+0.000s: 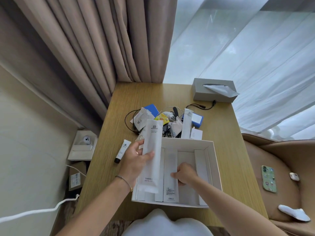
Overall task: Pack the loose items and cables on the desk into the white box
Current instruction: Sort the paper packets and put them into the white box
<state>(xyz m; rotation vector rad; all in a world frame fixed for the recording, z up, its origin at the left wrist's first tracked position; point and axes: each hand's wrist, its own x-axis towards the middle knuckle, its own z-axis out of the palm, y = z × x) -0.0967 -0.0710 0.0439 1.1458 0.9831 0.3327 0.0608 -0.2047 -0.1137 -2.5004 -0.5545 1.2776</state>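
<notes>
The white box (215,160) stands open at the desk's front edge, with several long white packets lying side by side in it. My left hand (136,159) holds a long white dental kit packet (150,160) over the box's left side. Inside the box, my right hand (185,173) pinches the edge of another white packet (170,186). Behind the box lies a pile of loose items (163,121): sachets, a yellow packet, blue boxes, white and black cables. One white packet (187,123) leans upright there. A small white tube (123,150) lies left of the box.
A grey tissue box (213,90) sits at the desk's back right, with a black cable (202,106) in front of it. A tan chair (279,176) on the right holds a phone (269,178) and white socks. Curtains hang behind. Boxes and a white cord lie on the floor at left.
</notes>
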